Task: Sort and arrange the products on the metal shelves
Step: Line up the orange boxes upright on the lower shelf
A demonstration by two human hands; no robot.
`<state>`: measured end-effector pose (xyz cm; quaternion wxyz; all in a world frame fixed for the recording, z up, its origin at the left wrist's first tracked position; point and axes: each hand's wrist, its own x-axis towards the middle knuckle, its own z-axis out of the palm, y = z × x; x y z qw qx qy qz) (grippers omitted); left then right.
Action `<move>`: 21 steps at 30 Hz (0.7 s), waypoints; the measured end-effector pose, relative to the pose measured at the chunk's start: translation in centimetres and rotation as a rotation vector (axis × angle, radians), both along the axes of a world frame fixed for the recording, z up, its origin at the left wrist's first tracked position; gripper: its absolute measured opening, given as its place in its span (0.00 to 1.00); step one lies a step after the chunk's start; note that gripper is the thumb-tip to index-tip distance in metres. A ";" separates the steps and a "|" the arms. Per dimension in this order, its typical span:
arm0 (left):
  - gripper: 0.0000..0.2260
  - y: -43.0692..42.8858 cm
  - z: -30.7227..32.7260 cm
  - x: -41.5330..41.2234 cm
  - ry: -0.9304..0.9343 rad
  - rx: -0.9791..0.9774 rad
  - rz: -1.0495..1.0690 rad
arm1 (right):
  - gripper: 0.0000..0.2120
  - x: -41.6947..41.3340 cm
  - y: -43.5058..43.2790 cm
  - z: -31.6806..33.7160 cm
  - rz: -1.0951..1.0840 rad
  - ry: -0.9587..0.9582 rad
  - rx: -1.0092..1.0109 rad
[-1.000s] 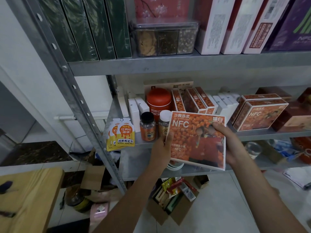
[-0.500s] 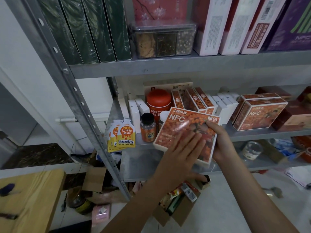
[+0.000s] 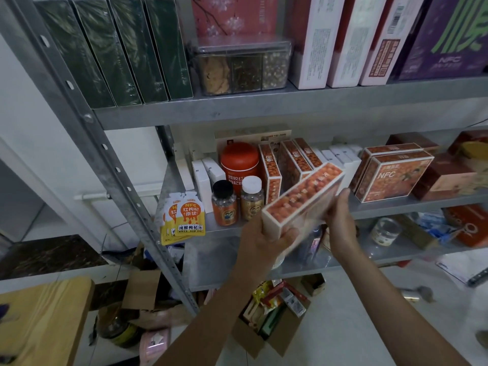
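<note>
The metal shelves (image 3: pixel 264 112) carry upright matching boxes (image 3: pixel 272 170). The orange box (image 3: pixel 303 196), face-up a moment ago, now tilts on edge before them, both grips clamped: left hand (image 3: pixel 264 239) low, right hand (image 3: pixel 340 220) alongside, probably for slotting in.

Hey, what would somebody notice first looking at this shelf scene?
Both hands, left hand and right hand, grip an orange box, tilted, in front of the middle shelf. Behind it stand a red canister and two small bottles.
</note>
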<state>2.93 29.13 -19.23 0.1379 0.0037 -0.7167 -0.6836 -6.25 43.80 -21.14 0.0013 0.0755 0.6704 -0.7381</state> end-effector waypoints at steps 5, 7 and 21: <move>0.18 0.1 0.2 0.1 -0.061 0.264 -0.097 | 0.30 -0.9 1.0 -0.5 -0.088 0.130 0.254; 0.20 0.0 0.2 -0.2 -0.068 0.330 -0.114 | 0.31 -1.0 1.2 -0.5 -0.073 0.142 0.333; 0.24 -2.3 -2.1 -1.6 -0.302 0.976 -0.057 | 0.20 0.1 4.7 1.0 0.464 0.138 0.313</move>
